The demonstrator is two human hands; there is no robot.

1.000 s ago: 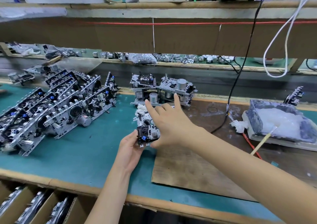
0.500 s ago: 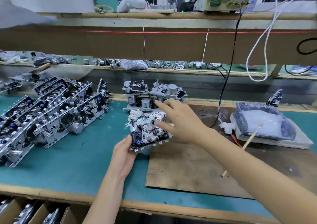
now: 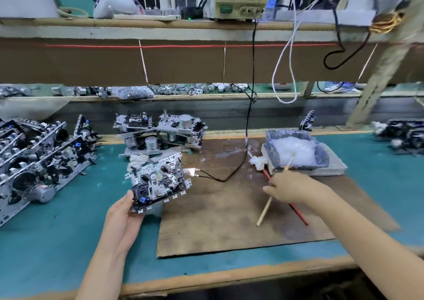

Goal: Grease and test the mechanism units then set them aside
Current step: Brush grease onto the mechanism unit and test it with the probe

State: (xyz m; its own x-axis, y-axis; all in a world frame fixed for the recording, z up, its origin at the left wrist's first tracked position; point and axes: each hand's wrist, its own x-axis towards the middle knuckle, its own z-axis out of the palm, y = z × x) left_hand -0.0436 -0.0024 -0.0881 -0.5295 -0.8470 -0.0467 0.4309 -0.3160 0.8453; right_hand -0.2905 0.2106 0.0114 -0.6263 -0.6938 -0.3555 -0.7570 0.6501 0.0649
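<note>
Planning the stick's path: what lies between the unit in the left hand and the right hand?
Head view: brown board, with a black wire and its copper tab lying beside the unit; the rest is bare up to the right hand.

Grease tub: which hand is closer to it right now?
Right. The right hand grips the wooden stick just in front of the grease tub. The left hand holds a mechanism unit well off to the tub's left.

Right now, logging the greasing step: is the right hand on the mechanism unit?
No, the right hand grips the wooden stick by the grease tray, off the mechanism unit.
</note>
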